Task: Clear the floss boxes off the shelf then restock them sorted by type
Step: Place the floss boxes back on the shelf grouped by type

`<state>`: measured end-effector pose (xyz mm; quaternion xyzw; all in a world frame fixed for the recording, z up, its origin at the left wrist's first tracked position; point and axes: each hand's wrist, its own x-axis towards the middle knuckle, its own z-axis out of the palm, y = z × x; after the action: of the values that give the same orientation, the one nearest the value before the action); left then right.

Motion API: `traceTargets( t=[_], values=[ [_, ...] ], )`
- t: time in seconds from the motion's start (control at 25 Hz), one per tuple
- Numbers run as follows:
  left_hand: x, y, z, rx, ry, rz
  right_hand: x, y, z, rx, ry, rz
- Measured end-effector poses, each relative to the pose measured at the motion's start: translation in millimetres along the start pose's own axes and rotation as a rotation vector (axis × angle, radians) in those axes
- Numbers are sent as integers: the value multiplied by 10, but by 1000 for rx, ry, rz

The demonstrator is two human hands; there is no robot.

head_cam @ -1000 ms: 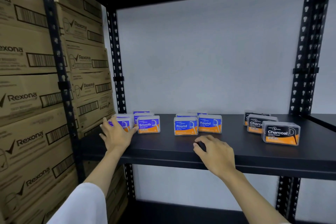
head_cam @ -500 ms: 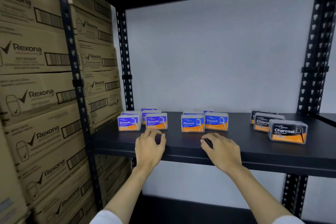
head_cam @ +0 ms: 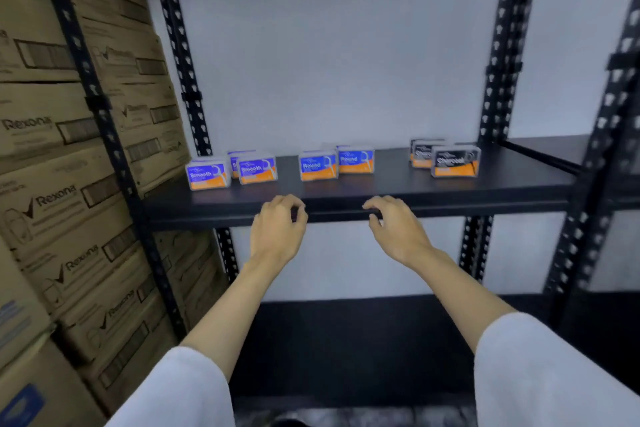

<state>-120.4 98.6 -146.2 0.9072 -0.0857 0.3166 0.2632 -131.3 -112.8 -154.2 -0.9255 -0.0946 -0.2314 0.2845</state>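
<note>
1. The left hand (head_cam: 277,229) hung at the front edge of the black shelf (head_cam: 381,191), fingers loosely curled and thumb near the fingertips, holding nothing. Whether the fingertips touched the edge could not be told through the blur.

2. The right hand (head_cam: 394,229) sat just beside it on the same edge, also loosely curled and empty — its fingertips lay at the shelf's front lip, the thumb below the edge.

3. The floss boxes stood on the shelf beyond both hands, well apart from the fingers, in three groups by label.

4. Beyond and to the left of the left hand: the Smooth boxes (head_cam: 208,174), blue and orange, one in front, a second (head_cam: 258,170) just beside it, and at least one more partly hidden behind.

5. Straight beyond the gap between the hands: the Round boxes (head_cam: 318,166), two in front side by side (the right one (head_cam: 356,159) set a little further back), with others barely visible behind.

6. Beyond and to the right of the right hand: the Charcoal boxes (head_cam: 455,161), black and orange, one in front and others overlapped behind it.

7. All boxes stood upright with labels facing out; the print was blurred.

8. White sleeves (head_cam: 540,374) covered both upper forearms.

9. Left of the left hand, past a black perforated upright (head_cam: 104,121), brown Rexona cartons (head_cam: 52,204) were stacked high.

10. A lower shelf (head_cam: 346,340) lay dark beneath the arms — a pale wall (head_cam: 329,62) stood behind the rack.
</note>
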Motion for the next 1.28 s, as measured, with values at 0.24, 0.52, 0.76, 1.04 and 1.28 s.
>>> traceTargets(
  t=[0.24,0.52,0.76,1.04,1.28],
  values=[
    [-754,364,583,-11,-310,-58,-755,493,65,-6,-183,217],
    [-1594,159,1868,-4,-656,-191,-1522,1668,805,-57,-395,465],
    [-2415,-409,2989,0,-845,-470,-2233,2754,1663,-75,-523,719],
    [-3293,-916,3974,-95,-985,-634,-2855,3435,2668,-42,-637,885],
    [-3624,-975,4601,-107,-1062,-357,-3047,3813,3145,-87,-686,843]
  ],
)
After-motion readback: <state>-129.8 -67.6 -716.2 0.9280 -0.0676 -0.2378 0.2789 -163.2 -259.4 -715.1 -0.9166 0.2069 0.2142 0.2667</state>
